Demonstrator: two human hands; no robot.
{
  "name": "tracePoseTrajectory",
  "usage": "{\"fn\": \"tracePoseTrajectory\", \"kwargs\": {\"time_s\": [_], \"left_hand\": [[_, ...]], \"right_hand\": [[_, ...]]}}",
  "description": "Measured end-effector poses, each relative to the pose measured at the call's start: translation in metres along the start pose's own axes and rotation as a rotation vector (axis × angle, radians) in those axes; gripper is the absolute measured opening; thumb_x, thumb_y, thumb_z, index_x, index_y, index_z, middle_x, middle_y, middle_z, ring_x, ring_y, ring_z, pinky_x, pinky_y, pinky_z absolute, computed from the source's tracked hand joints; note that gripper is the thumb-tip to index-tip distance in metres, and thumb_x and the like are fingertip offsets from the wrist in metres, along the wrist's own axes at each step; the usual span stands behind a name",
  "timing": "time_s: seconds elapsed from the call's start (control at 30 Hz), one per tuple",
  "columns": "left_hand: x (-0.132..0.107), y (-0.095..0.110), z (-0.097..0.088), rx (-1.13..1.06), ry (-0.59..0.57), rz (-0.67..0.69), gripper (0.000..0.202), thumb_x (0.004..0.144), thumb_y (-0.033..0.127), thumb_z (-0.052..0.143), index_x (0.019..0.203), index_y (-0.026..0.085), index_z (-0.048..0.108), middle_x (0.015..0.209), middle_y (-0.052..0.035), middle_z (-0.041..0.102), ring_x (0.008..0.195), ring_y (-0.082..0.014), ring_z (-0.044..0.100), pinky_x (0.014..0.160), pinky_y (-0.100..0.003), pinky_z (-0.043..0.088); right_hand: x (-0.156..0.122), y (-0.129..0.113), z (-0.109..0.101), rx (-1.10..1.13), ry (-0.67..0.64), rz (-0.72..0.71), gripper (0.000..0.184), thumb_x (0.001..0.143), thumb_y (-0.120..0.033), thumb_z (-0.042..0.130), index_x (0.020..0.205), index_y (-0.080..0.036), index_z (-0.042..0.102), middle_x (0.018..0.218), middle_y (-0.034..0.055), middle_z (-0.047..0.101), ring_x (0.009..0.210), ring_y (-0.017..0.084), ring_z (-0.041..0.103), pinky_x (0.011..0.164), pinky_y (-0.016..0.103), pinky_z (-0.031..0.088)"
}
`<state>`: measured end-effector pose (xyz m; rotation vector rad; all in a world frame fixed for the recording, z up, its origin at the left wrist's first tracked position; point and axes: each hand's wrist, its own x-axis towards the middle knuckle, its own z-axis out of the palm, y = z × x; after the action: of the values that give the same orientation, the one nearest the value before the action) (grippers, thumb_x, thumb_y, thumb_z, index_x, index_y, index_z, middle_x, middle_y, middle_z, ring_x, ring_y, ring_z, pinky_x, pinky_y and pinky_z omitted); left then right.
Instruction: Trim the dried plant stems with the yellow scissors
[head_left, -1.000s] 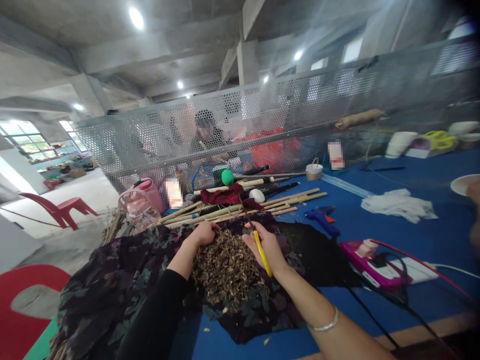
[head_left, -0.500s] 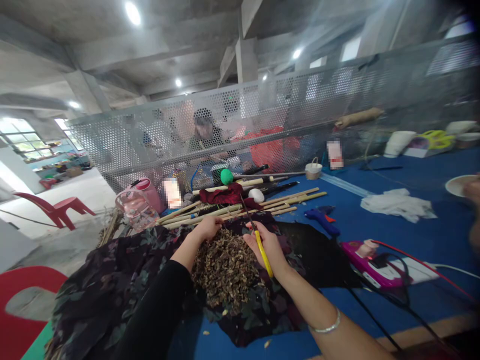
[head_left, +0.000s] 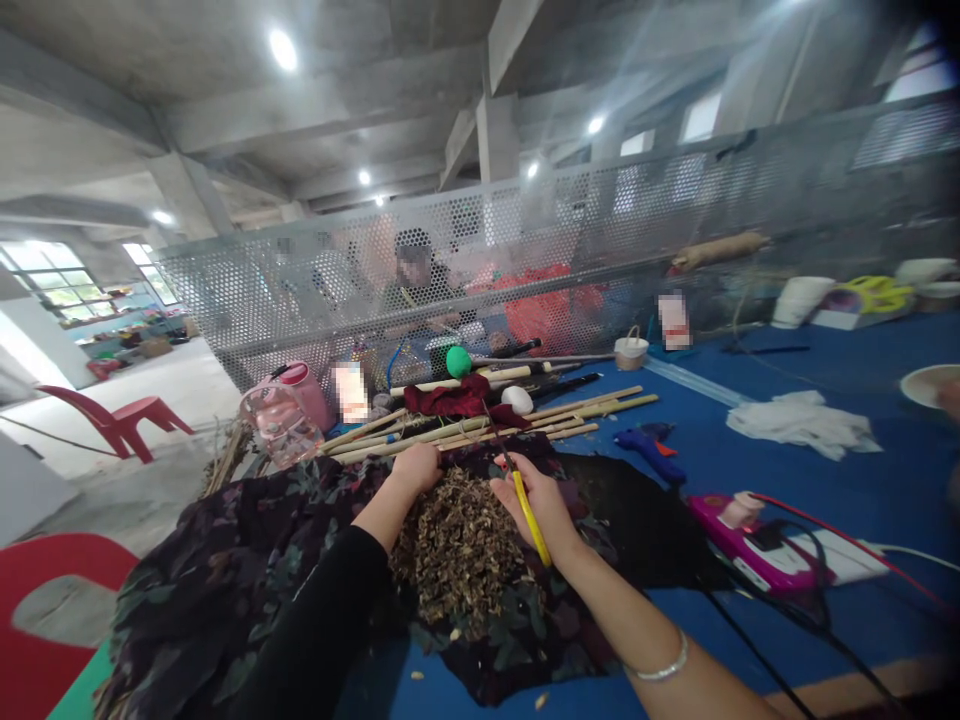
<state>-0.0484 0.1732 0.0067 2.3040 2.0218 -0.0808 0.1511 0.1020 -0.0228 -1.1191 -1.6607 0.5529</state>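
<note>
Beneath a concrete ceiling (head_left: 187, 60), in front of a perforated screen (head_left: 315, 290), a broad blue surface (head_left: 705, 440). Spread over the near side, dark patterned cloth (head_left: 255, 540), seemingly to catch loose bits. Heaped on it between both hands, a pile of dried scraps (head_left: 465, 560). In the right hand (head_left: 553, 507), a firm grip around a yellow-handled tool (head_left: 532, 521), thin dark end pointing up and away, perhaps to keep it clear of the pile. At the far left edge of the pile, the left hand (head_left: 417, 468), bent inward as if to hem it in; fingertips hidden, so no telling whether pinching or merely resting. Beyond, long sticks (head_left: 630, 403) lying roughly alongside one another, probably to save working room, and to the right a blue glue gun (head_left: 649, 450) near a purple power strip (head_left: 761, 548), likely for easy reach
</note>
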Motion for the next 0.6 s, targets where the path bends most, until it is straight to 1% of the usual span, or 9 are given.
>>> {"fn": "tracePoseTrajectory", "kwargs": {"time_s": [0.17,0.23,0.3,0.4,0.5,0.53,0.6], "left_hand": [[-0.001,-0.013,-0.002,-0.001,0.065,-0.125,0.026,0.077,0.018,0.046,0.093,0.012,0.066,0.101,-0.02,0.065,0.096,-0.0276,0.062,0.08,-0.035,0.047],[0.0,-0.02,-0.002,-0.014,0.081,-0.168,0.027,0.077,0.016,0.044,0.095,0.01,0.064,0.101,-0.0212,0.065,0.095,-0.0284,0.062,0.079,-0.036,0.047],[0.0,-0.024,-0.001,-0.032,0.09,-0.191,0.025,0.077,0.017,0.046,0.095,0.011,0.062,0.1,-0.0204,0.065,0.095,-0.028,0.062,0.079,-0.034,0.047],[-0.001,-0.027,0.001,-0.069,0.092,-0.186,0.027,0.074,0.021,0.054,0.098,0.012,0.059,0.099,-0.017,0.066,0.095,-0.0261,0.062,0.079,-0.031,0.046],[-0.001,-0.024,0.0,-0.1,0.107,-0.159,0.032,0.074,0.021,0.055,0.104,0.011,0.056,0.103,-0.017,0.064,0.098,-0.0255,0.061,0.08,-0.03,0.045],[-0.001,-0.022,-0.001,-0.11,0.106,-0.137,0.03,0.075,0.02,0.053,0.104,0.011,0.057,0.104,-0.0167,0.064,0.098,-0.0248,0.06,0.081,-0.03,0.045],[0.0,-0.017,-0.004,-0.133,0.085,-0.067,0.024,0.076,0.018,0.052,0.097,0.014,0.061,0.101,-0.0134,0.066,0.097,-0.0222,0.06,0.082,-0.028,0.044]], "right_hand": [[0.0,-0.006,-0.002,-0.001,-0.001,-0.013,0.033,0.079,-0.044,0.054,0.098,-0.017,0.055,0.059,-0.0037,0.051,0.05,0.01,0.045,0.049,0.019,0.038],[0.0,-0.008,-0.003,0.005,-0.007,-0.021,0.032,0.079,-0.044,0.054,0.098,-0.017,0.055,0.06,-0.0032,0.052,0.051,0.011,0.046,0.05,0.019,0.039],[0.0,-0.009,-0.004,0.01,-0.012,-0.031,0.032,0.079,-0.043,0.054,0.097,-0.018,0.055,0.06,-0.0035,0.051,0.051,0.011,0.046,0.05,0.019,0.039],[-0.001,-0.008,-0.003,0.002,-0.004,-0.041,0.03,0.079,-0.043,0.055,0.096,-0.018,0.056,0.058,-0.0043,0.049,0.05,0.01,0.045,0.05,0.018,0.039],[0.0,-0.005,-0.003,-0.007,0.014,-0.036,0.03,0.079,-0.042,0.055,0.096,-0.017,0.056,0.057,-0.0044,0.05,0.049,0.01,0.045,0.05,0.019,0.039],[0.0,-0.004,-0.003,-0.009,0.017,-0.031,0.03,0.079,-0.041,0.055,0.097,-0.017,0.056,0.058,-0.0041,0.05,0.049,0.01,0.045,0.049,0.019,0.039],[0.0,-0.002,-0.003,-0.014,0.023,-0.019,0.03,0.079,-0.041,0.054,0.098,-0.017,0.056,0.059,-0.003,0.053,0.049,0.01,0.046,0.049,0.019,0.038]]}}
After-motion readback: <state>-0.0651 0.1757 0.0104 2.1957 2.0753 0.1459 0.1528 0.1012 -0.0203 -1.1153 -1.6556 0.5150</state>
